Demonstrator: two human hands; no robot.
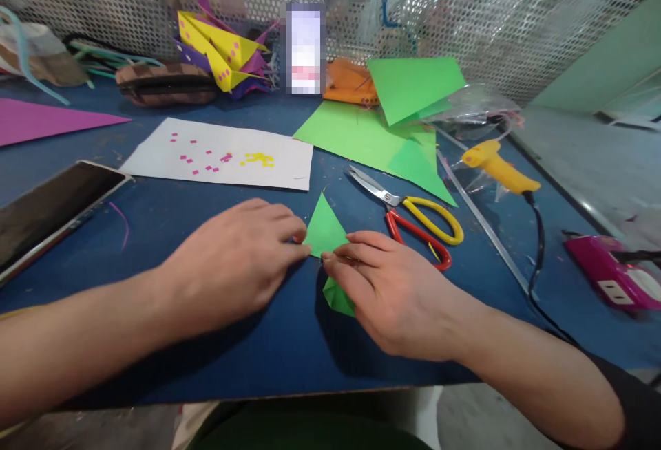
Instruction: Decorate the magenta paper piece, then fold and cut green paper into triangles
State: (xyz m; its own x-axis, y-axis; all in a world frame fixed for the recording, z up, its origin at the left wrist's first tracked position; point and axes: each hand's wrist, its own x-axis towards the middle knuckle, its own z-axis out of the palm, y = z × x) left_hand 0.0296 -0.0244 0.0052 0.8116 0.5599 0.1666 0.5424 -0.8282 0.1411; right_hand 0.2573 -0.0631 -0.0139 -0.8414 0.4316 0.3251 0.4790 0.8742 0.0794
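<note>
A small folded piece of green paper lies on the blue table, its point facing away from me. My left hand rests palm down, fingertips pressing the paper's left edge. My right hand covers the paper's lower right part, and its fingertips pinch the fold near the middle. A green corner sticks out under my right hand.
Scissors with red and yellow handles lie just right of my hands. Beyond are green sheets, a yellow glue gun with its black cord, a white sheet with small paper bits, a tablet, a purple sheet, folded yellow and purple shapes and a pink power strip.
</note>
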